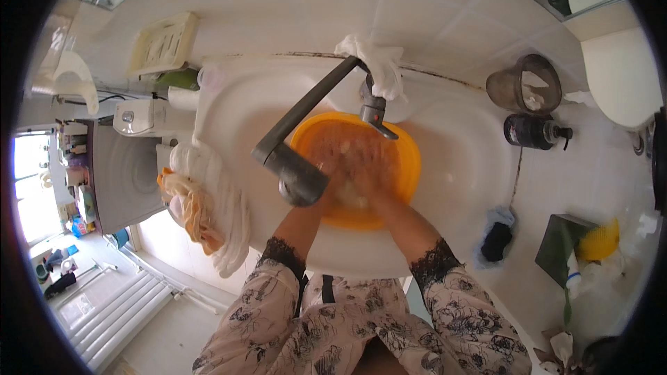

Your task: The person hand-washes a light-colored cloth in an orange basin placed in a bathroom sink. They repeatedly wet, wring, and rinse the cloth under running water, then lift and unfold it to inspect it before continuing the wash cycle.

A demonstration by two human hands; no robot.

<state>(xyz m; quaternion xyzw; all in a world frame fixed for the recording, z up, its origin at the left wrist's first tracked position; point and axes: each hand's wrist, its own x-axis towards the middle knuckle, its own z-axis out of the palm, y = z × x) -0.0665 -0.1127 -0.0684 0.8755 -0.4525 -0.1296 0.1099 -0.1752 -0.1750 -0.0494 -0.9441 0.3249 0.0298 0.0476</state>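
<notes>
Both my hands are down in water inside an orange basin (415,167), which sits in the white washbasin. My left hand (332,158) is partly covered by the grey tap head above it. Beside it, my right hand (369,167) has its fingers stretched toward the far side of the basin. The fingers look apart, though water and motion blur them. Near my wrists something pale (351,198) shows in the water, too blurred to name. The dark grey tap (295,114) swings its long arm over the left part of the basin. A white cloth (375,62) hangs over the tap's base.
White and orange cloths (201,201) lie over the washbasin's left edge. To the right stand a brown translucent cup (524,90) and a dark pump bottle (531,132). A black item on a bluish cloth (497,236), a green box (559,246) and a yellow comb (599,239) lie nearer.
</notes>
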